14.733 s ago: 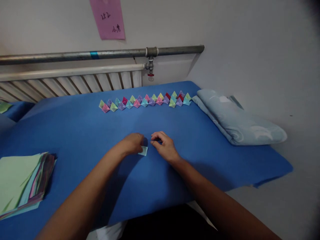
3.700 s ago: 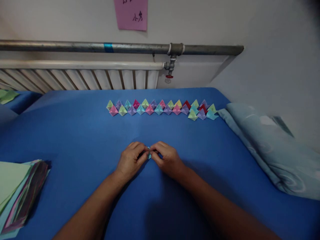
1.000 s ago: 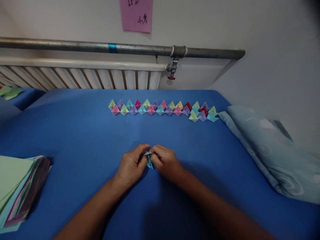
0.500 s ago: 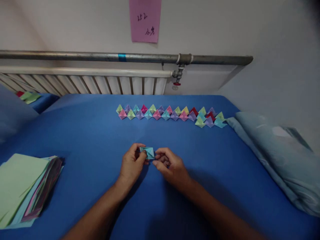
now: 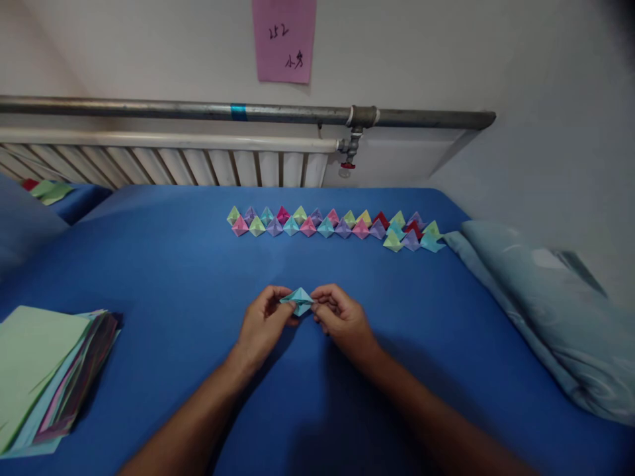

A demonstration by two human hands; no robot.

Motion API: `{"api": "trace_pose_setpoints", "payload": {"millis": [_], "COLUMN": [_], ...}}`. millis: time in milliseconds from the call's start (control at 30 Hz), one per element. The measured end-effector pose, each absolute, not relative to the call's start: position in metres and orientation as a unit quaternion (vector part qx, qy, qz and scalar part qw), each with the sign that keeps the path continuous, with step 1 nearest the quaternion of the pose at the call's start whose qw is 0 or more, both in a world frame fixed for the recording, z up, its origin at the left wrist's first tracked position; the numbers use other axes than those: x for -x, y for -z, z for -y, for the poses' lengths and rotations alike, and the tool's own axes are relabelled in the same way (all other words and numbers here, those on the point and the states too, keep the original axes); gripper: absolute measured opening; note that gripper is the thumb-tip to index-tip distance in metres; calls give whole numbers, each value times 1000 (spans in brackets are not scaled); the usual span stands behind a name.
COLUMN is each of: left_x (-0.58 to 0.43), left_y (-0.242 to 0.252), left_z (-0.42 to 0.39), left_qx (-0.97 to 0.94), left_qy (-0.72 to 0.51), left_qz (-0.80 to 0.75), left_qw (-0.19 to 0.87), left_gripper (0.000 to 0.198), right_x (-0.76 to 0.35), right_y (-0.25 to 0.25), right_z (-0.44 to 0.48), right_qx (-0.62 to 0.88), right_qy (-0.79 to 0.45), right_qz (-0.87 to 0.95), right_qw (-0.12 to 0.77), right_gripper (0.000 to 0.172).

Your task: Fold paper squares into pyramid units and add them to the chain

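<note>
A small light-blue origami piece (image 5: 300,299), diamond-shaped with folded flaps, is held up over the blue tabletop. My left hand (image 5: 262,325) pinches its left corner between thumb and fingers. At the opposite corner, the thumb and fingers of my right hand (image 5: 343,318) are closed on the tip. The fingers partly cover both ends of the paper. Beyond the hands, several similar folded paper pieces (image 5: 307,227) in green, pink, purple, blue, yellow and red stand in close rows.
A stack of coloured paper sheets (image 5: 44,370) lies at the left. A folded light-blue cloth (image 5: 540,317) rests along the right side of the blue table (image 5: 163,277). Behind the table are a white radiator (image 5: 248,168), a metal pipe (image 5: 173,109) and a red-handled valve (image 5: 348,165).
The origami piece has turned from a flat-looking rectangle to a diamond with its point upward. My right hand has closed onto its right corner. The view has shifted slightly.
</note>
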State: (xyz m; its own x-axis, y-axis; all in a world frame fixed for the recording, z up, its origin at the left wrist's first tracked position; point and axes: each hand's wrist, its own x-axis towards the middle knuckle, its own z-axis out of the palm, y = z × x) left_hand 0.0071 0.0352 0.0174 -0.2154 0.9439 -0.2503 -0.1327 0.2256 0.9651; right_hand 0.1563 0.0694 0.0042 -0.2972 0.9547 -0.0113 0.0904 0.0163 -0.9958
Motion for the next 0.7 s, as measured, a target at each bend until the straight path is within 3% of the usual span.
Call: {"api": "trace_pose_setpoints", "payload": {"millis": [700], "left_x": [4], "left_y": [-26], "left_z": [-36], "left_qx": [-379], "left_qy": [-418], "left_qz": [-600], "left_qw": [568], "left_gripper": [20], "right_x": [-158], "right_y": [-8], "right_z": [-73], "right_qx": [418], "right_qy": [-592], "right_qz": [615], "right_qw": [313], "right_gripper": [7]}}
